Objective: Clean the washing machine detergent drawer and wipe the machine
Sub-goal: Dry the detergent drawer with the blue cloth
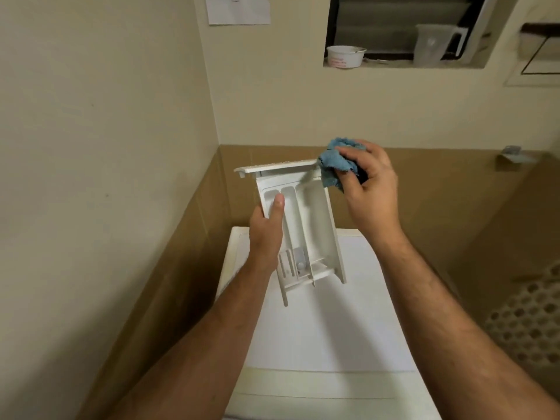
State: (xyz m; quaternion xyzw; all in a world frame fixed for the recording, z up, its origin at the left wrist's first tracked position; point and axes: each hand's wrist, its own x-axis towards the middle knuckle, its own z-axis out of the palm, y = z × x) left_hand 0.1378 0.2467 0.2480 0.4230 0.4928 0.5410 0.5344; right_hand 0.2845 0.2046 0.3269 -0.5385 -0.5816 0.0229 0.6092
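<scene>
The white detergent drawer is out of the machine and held up in the air, its front panel away from me and its open compartments facing me. My left hand grips its left side, thumb lying inside the left compartment. My right hand holds a crumpled blue cloth against the drawer's upper right corner, by the front panel. Below both hands lies the white top of the washing machine.
A beige wall stands close on the left, meeting the back wall in a corner behind the machine. A window ledge above holds a white tub and a clear container. A perforated white basket sits at the right.
</scene>
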